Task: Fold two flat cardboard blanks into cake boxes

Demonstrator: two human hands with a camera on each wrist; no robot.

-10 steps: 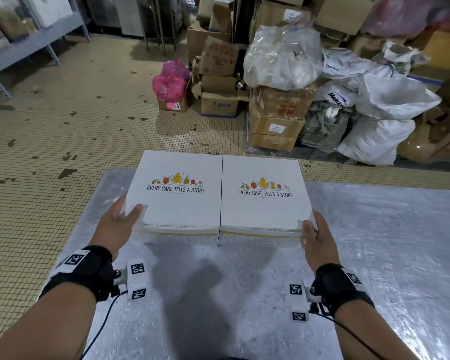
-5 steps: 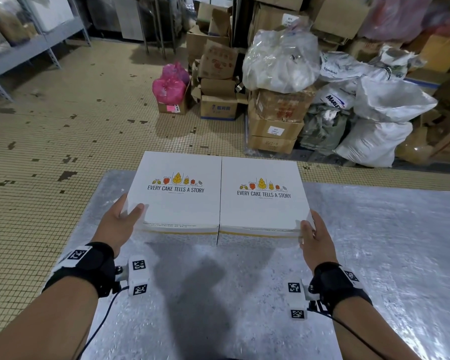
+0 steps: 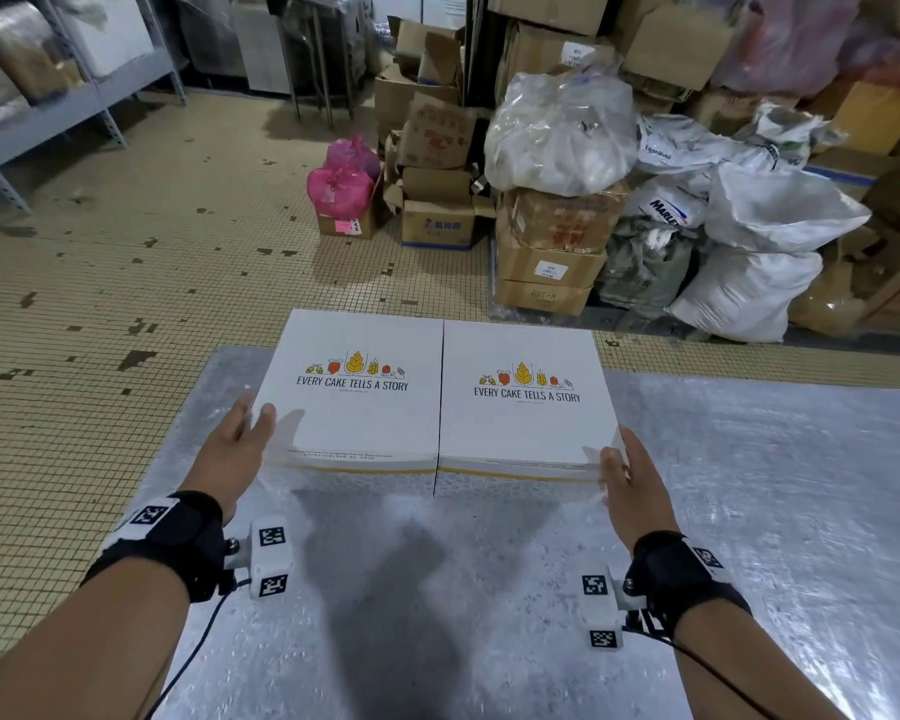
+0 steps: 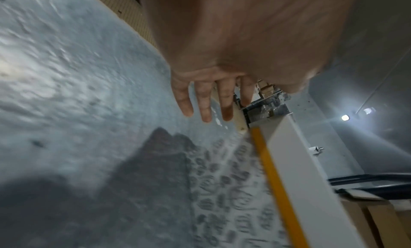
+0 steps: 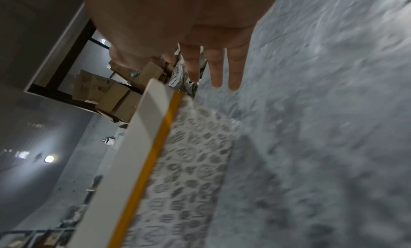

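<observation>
Boxes first, as the head view gives them: two finished white cake boxes stand side by side on the silver table [image 3: 749,511], the left box [image 3: 354,402] and the right box [image 3: 520,407] touching along one seam, lids shut, their printed lines reading upright toward you and their yellow-striped fronts facing you. Together they make one wide block whose long axis runs left to right across the table, at its far edge near the tiled floor [image 3: 126,252]. Your left hand [image 3: 240,449] lies against the outer left side of the left box with fingers straight, and your right hand [image 3: 630,480] lies flat by the outer right side of the right box; neither curls round anything. Folding looks done, so you seem to be at the last step, squaring the pair. Your next move probably calls for only an even, light inward press from both sides, or a clean lift away, without dragging either box out of line. From the left wrist view, the left hand's fingers [image 4: 205,102] are spread and straight beside the near corner of the left box, whose yellow stripe [image 4: 275,181] runs away along the front; contact is too blurred to judge. From the right wrist view, the right hand's fingers [image 5: 217,70] are likewise straight, just off the corner of the right box, whose patterned lower front [image 5: 189,172] meets the table.
</observation>
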